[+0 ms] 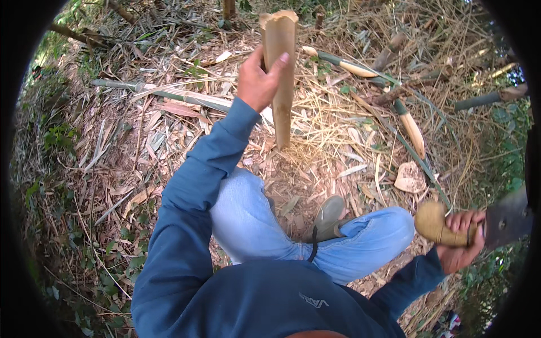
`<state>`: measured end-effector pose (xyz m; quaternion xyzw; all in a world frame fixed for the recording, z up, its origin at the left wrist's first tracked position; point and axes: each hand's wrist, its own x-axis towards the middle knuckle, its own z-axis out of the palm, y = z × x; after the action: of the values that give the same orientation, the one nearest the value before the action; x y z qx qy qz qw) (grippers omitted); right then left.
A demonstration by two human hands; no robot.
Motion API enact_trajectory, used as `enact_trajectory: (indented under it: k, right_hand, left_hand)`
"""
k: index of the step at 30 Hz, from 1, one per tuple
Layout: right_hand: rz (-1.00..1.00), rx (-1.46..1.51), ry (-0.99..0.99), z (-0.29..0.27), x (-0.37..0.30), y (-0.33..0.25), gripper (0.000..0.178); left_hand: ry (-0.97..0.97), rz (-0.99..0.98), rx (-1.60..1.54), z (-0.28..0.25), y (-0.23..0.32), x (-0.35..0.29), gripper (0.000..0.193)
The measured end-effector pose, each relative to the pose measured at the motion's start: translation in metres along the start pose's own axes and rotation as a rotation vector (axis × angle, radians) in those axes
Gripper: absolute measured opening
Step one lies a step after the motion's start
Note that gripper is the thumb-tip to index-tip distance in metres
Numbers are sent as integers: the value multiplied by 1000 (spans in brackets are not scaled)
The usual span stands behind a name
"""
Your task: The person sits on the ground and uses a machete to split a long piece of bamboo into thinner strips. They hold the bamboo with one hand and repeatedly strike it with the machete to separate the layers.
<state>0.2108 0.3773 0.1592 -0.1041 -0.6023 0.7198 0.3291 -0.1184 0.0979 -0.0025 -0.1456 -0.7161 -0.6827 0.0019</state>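
My left hand (262, 79) is closed around a pale length of split bamboo (283, 48), gripping it near its upper half. The piece stands almost upright, with a ragged broad top and a narrower lower end that meets the litter-covered ground. Out to the right, my right hand (465, 242) is wrapped round the curved wooden handle (431, 221) of a machete. Its wide dark blade (510, 219) points to the right and runs into the dark rim of the picture. The two hands are far apart, and the blade is away from the bamboo.
Thin shavings (321, 127) lie around the bamboo's foot. Green bamboo poles with pale cut ends (411, 129) rest at the right, near a cut wood chunk (410, 178). Another split pole (169, 94) crosses the ground at left. My bent legs (248, 225) and boot (327, 219) are close below.
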Motion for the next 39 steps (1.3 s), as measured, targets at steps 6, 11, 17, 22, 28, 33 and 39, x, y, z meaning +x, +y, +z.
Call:
enact_trajectory:
  k: [6,11,17,22,28,33,39]
  right_hand:
    - [236,197,-66,74,25,88,23]
    - [155,-305,-228,89,28,168,31]
    - [374,-509,-284,73,-12,189,37]
    - [384,-422,-367,68,10,193,47]
    - [350,-217,-371,59,26,195,20]
    - [487,-302,-401,60,29,182,17]
    - [401,-371,-447,52,45,149,25]
  left_hand:
    - [32,262,135,-61,-48,28,36]
    - [160,106,349,-86,-36,16,55]
    - [55,331,156,-1,62,-45,54]
    - [-48,33,311,-25,19,-9,47]
    - [43,315,265,30,61,16,35]
    - [75,252,389,4,37,12,28]
    - [53,169,623,20,46,3,23]
